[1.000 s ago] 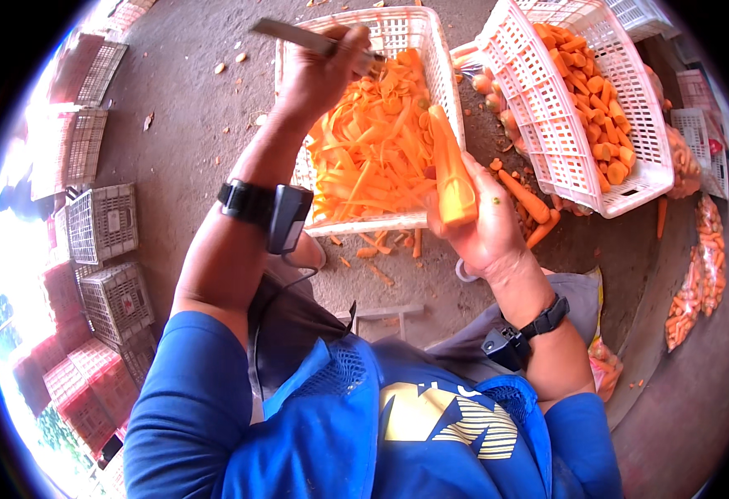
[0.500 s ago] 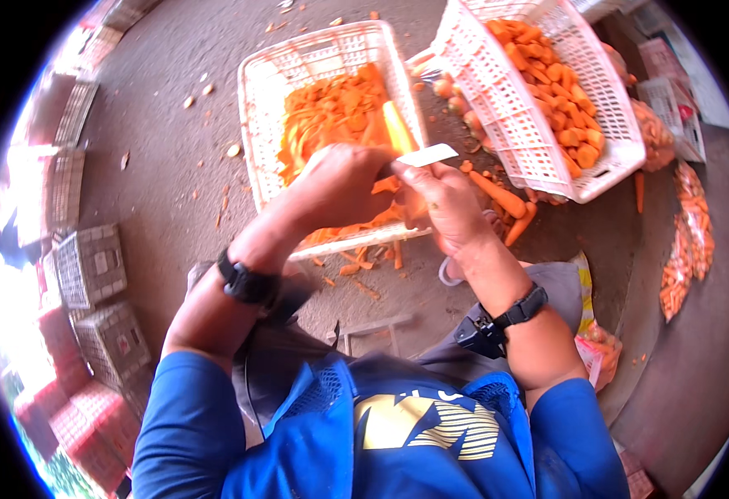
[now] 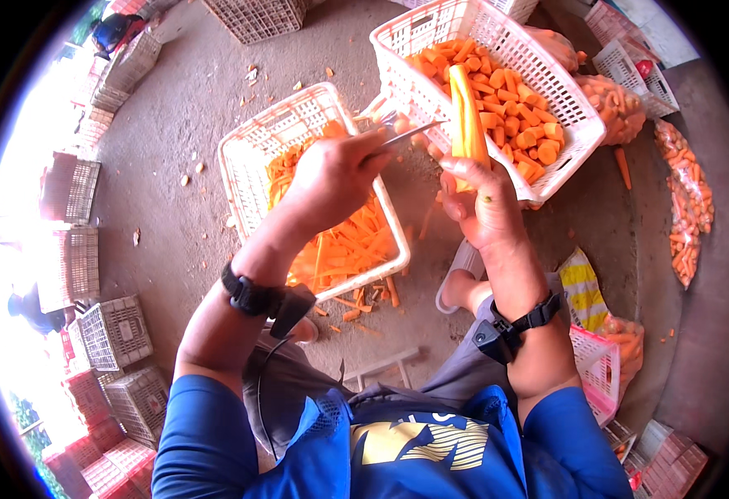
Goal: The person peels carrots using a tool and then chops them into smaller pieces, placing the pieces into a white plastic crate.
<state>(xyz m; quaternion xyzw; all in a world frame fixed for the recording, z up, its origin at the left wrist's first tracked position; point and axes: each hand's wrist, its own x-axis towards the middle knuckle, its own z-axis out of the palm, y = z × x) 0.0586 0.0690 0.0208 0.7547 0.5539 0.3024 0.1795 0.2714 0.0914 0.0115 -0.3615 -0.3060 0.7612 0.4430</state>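
Observation:
My left hand (image 3: 329,181) is closed around the handle of a knife (image 3: 416,131), its blade pointing right toward the carrot. In my right hand (image 3: 489,204) is a large pale-orange carrot (image 3: 466,112), gripped near its lower end and pointing up and away. Below the left hand, a pinkish-white plastic crate (image 3: 229,170) contains orange peelings (image 3: 356,241). Beyond the right hand stands another crate (image 3: 579,125), filled with cut carrot pieces (image 3: 510,104). The carrot's tip overlaps those pieces in view.
Clear bags of carrots (image 3: 687,204) lie at the right, with more bags (image 3: 614,108) behind the filled crate. Stacked grey crates (image 3: 115,333) line the left side. A pink crate (image 3: 595,366) sits by my right elbow. Scraps litter the concrete floor (image 3: 181,108).
Both hands have moved apart. The right hand has swung right with the carrot, from over the peelings to before the filled crate. The knife blade now points right and the view has shifted.

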